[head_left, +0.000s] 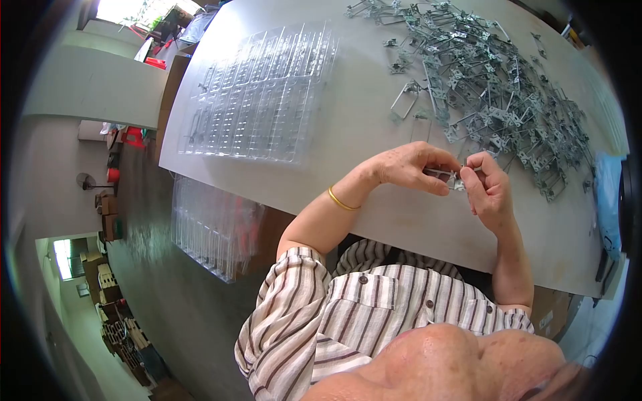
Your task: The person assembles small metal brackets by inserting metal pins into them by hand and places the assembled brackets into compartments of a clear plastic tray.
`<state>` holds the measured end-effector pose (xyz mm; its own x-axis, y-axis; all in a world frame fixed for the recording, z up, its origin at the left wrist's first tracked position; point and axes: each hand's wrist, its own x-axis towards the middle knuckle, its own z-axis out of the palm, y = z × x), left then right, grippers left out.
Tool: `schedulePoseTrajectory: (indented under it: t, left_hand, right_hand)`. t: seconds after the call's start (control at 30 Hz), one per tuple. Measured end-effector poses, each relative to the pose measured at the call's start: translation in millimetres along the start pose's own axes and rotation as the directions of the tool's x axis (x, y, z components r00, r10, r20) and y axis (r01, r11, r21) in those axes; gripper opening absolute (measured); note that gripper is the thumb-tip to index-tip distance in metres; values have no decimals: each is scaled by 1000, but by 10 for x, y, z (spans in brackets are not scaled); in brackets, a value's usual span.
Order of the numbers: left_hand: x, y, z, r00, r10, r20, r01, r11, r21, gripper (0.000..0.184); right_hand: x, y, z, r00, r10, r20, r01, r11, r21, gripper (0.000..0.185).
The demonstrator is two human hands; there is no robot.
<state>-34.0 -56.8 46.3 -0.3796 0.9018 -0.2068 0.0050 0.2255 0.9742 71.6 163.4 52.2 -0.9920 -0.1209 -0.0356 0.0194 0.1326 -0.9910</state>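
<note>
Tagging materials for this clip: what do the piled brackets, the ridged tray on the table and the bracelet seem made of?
Brackets: probably metal, grey, dull shine; thin shapes glint in places.
Tray: likely clear, glossy plastic; see-through, highlights along its ridges.
Bracelet: perhaps metal, from its smooth, gold-coloured sheen; whether real gold is unclear.

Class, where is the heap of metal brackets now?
In the head view, the heap of metal brackets lies on the right side of the white table, beyond the right hand.
</note>
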Motion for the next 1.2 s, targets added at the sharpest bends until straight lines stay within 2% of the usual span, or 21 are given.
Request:
schedulePoseTrajectory:
  t: [0.03, 0.07, 0.13, 0.17, 0.2, 0.27, 0.37, 0.47, 0.67, 0.77, 1.07, 1.2]
  left_hand:
    - [8, -1, 9, 999, -18, 27, 16, 998, 59, 45]
    - [4, -19, 26, 1000, 11, -3, -11, 1000, 16, 45]
    - [52, -71, 104, 996, 78, -34, -81, 993, -82, 44]
    - [48, -60, 95, 996, 56, -69, -67, 983, -170, 44]
    - [31, -32, 63, 995, 27, -92, -50, 965, -259, 45]
    - [43, -30, -4, 984, 98, -152, -145, 930, -338, 47]
    - [90, -112, -13, 964, 146, -220, -243, 818, -521, 43]
    - [117, -169, -50, 963, 167, -213, -261, 779, -570, 41]
    - [150, -198, -43, 963, 196, -186, -268, 769, -580, 40]
    - [147, -172, -18, 964, 187, -187, -262, 774, -577, 40]
    - [164, -224, -24, 963, 189, -191, -263, 810, -524, 35]
    - [174, -236, -6, 955, 193, -223, -279, 838, -468, 43]
  right_hand:
    - [10, 51, 17, 997, -60, -43, 60, 998, 3, 6]
    - [2, 87, 10, 989, -113, -91, 114, 994, 0, 6]
    - [-9, 95, -54, 981, -98, -166, 116, 988, 102, 6]
    - [-12, 77, -84, 974, -81, -213, 114, 983, 143, 6]
    - [-16, 82, -114, 975, -63, -211, 106, 974, 201, 6]
    - [21, 116, -140, 977, -44, -208, 109, 943, 314, 6]
    - [31, 98, -110, 986, -21, -168, 68, 957, 282, 8]
    - [27, 106, -90, 994, -3, -113, 32, 965, 259, 9]
    - [28, 104, -53, 993, 23, -120, 0, 982, 187, 9]
    - [23, 76, -75, 997, 32, -74, -21, 990, 137, 10]
    - [28, 91, -63, 995, 51, -88, -37, 987, 158, 9]
    - [36, 157, -65, 997, -6, -75, 15, 993, 117, 8]
